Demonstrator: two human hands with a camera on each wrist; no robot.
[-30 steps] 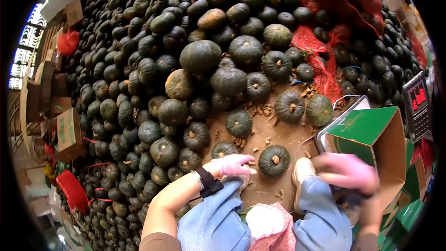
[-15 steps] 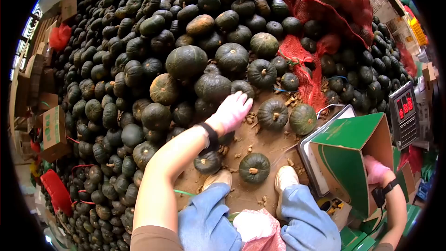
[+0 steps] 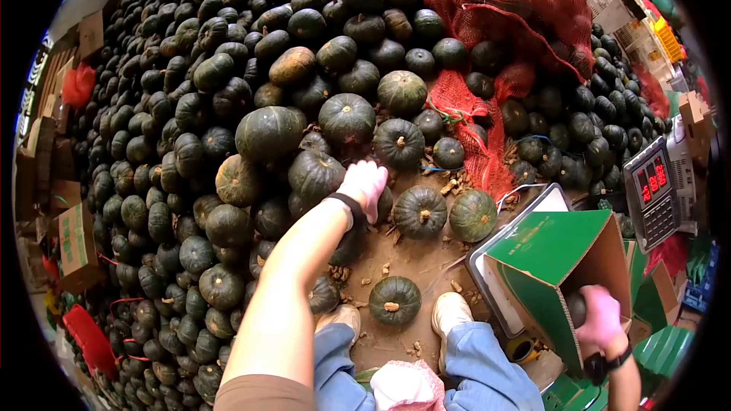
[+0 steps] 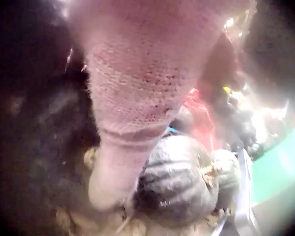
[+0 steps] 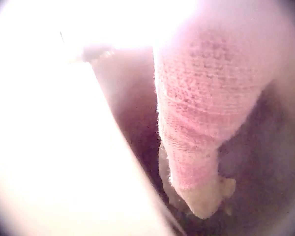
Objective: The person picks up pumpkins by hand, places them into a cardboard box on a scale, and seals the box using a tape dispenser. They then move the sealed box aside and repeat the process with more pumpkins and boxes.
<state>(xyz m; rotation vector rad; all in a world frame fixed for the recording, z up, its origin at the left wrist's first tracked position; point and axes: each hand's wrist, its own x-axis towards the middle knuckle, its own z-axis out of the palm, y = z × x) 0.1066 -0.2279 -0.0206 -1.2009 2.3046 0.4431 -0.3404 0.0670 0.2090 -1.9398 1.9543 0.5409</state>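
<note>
Touches a squash (image 3: 384,205) at the heap's (image 3: 266,133) foot, left hand (image 3: 364,185) fingers fairly straight; risks rolling those stacked above; cannot tell grip of right hand (image 3: 601,318) inside green box (image 3: 563,247).

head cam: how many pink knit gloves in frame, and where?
2. One pink knit glove covers the left grip at the dark green squash pile; the other covers the right grip inside the green cardboard box. None seems hidden.

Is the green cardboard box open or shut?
Open: the green cardboard box has its flap raised, and the pink-gloved right hand reaches inside it.
</note>
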